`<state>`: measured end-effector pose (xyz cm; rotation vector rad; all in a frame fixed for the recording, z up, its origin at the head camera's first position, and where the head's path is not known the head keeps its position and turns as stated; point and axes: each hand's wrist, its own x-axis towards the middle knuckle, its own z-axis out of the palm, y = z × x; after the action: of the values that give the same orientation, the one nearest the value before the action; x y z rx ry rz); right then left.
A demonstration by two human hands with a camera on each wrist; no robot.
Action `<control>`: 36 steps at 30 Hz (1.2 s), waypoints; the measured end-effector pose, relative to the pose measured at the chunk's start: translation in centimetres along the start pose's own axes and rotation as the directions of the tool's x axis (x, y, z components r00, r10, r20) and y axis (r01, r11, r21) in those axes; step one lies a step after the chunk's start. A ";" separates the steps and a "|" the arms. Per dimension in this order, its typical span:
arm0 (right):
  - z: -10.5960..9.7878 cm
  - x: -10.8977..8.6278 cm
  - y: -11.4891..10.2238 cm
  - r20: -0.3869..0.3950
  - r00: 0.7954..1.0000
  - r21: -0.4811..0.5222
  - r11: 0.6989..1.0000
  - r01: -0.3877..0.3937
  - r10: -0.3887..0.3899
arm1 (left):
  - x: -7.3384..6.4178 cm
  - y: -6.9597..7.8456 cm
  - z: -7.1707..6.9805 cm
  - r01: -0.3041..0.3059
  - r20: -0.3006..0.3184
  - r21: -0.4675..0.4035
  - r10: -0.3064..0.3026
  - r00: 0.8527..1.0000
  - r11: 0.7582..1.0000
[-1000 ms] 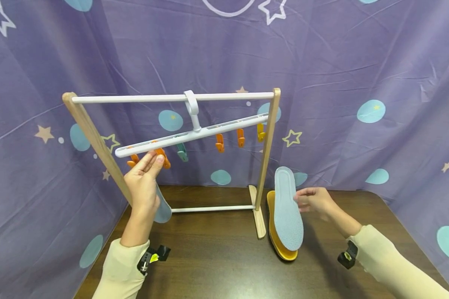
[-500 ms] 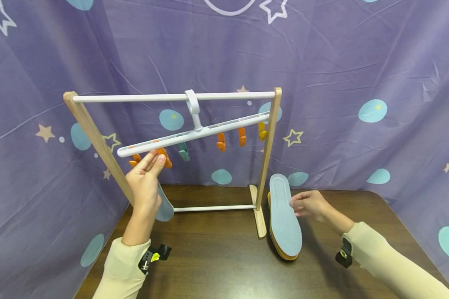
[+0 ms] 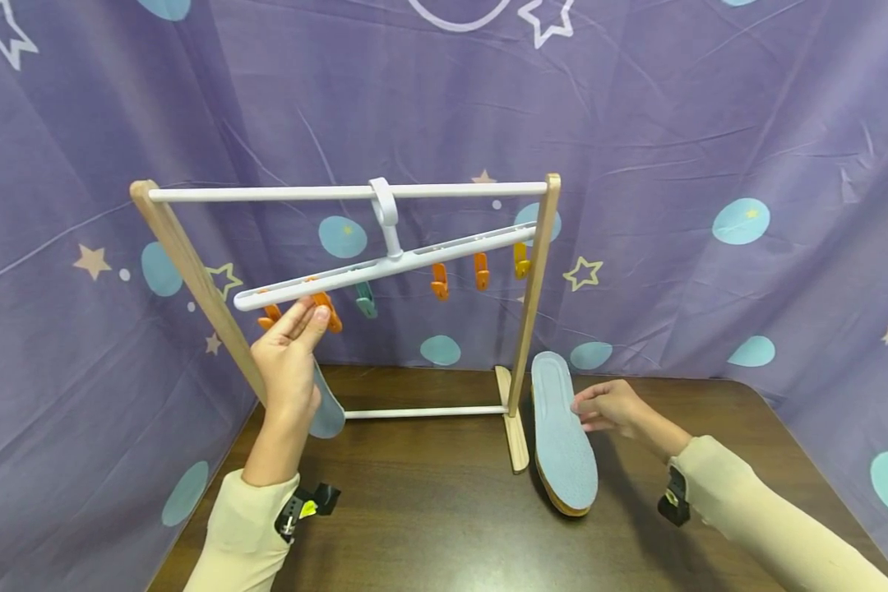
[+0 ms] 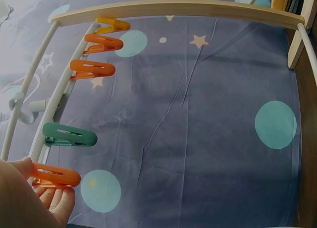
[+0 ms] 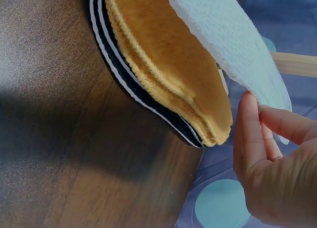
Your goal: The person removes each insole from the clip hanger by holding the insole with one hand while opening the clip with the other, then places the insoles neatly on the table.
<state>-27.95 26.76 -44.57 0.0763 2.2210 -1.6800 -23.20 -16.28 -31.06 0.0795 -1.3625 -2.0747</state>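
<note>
My left hand (image 3: 287,362) pinches an orange clothespin (image 4: 58,175) under the lowered left end of a white clip hanger (image 3: 370,270). Between the thumb and fingers of my right hand (image 3: 612,407) is the edge of a pale blue insole (image 3: 566,448). That insole is held slanted above a stack of insoles (image 5: 163,65), whose top one is fuzzy mustard yellow and whose lower layers are black and white. Behind my left wrist another grey-blue insole (image 3: 329,411) hangs down; its upper part is hidden by the hand.
The hanger hooks over the top bar (image 3: 266,194) of a wooden rack. Along it hang more clothespins, among them a green one (image 3: 367,301) and a yellow one (image 3: 521,260). The rack's right foot (image 3: 513,436) stands beside the insole stack on the brown table (image 3: 444,510).
The pale blue insole has come down and slightly left with my right hand, covering more of the yellow one in the head view. My left hand keeps its hold on the orange clothespin.
</note>
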 end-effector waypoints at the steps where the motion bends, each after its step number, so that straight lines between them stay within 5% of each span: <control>1: 0.0 0.1 0.1 0.001 1.000 -0.003 1.000 -0.002 0.002 | 0.0 0.0 0.0 0.003 -0.003 -0.003 -0.003 1.000 1.000; 36: 1.3 1.6 1.9 -0.053 0.997 -0.031 0.998 -0.063 0.061 | 0.1 0.0 -0.1 0.004 -0.004 0.013 -0.004 1.000 1.000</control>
<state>-28.68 25.84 -47.15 0.1810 2.2589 -1.6266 -23.19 -16.40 -31.04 0.0918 -1.3750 -2.0679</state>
